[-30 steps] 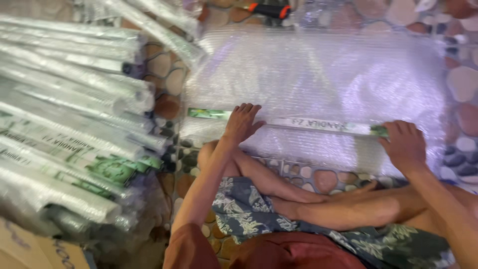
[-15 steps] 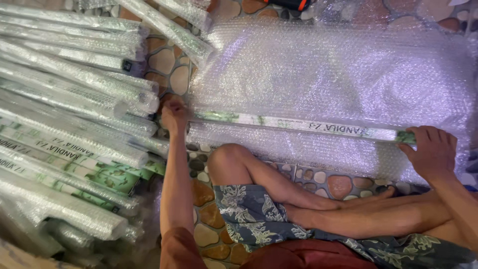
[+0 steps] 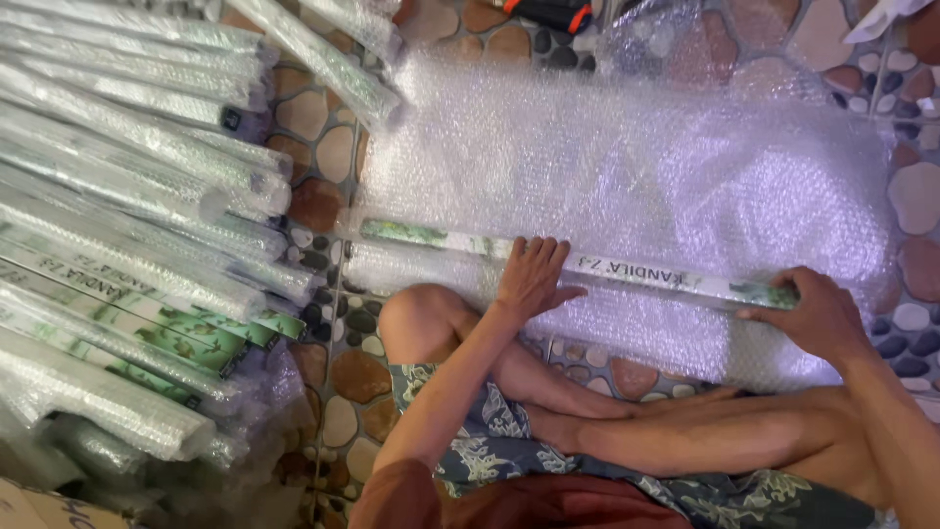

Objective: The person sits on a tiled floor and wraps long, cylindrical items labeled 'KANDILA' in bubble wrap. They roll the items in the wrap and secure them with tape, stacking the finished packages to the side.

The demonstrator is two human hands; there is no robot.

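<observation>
Pebble floor [image 3: 323,127] with bubble wrap [image 3: 627,167] spread out; left hand [image 3: 534,279] flat, open on the long box [image 3: 627,266]; right hand [image 3: 818,313] curled round its end, steadying it; wrapped boxes [image 3: 127,225] piled alongside.

Home-style packing spot on floor, not factory. Pebble-pattern floor tiles [image 3: 338,157], person sitting cross-legged in patterned shorts [image 3: 490,451]. Big stack of bubble-wrapped long boxes [image 3: 127,225] at side, bubble wrap sheet [image 3: 636,167] spread out, cardboard carton corner [image 3: 29,504].
</observation>
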